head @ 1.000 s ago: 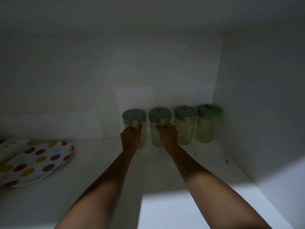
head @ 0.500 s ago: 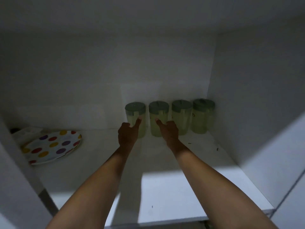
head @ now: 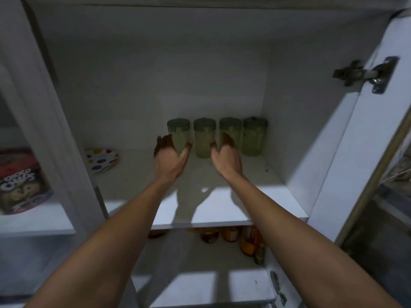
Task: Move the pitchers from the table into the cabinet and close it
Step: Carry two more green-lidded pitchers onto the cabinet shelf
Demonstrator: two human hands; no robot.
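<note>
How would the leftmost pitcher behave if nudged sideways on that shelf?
The leftmost pitcher is tall for its base, so a push near its lid would likely tip it; low down it should slide. It looks like thin see-through plastic: probably stiff and light, though whether it is filled is unclear. The next pitcher stands close beside it, so it would probably bump that.

Beside the cabinet shelf point(head: 222, 210), the cereal box point(head: 21, 181) is blurred and cut by the frame edge; jars point(head: 231, 235) beneath the shelf show only partly, smeared.
</note>
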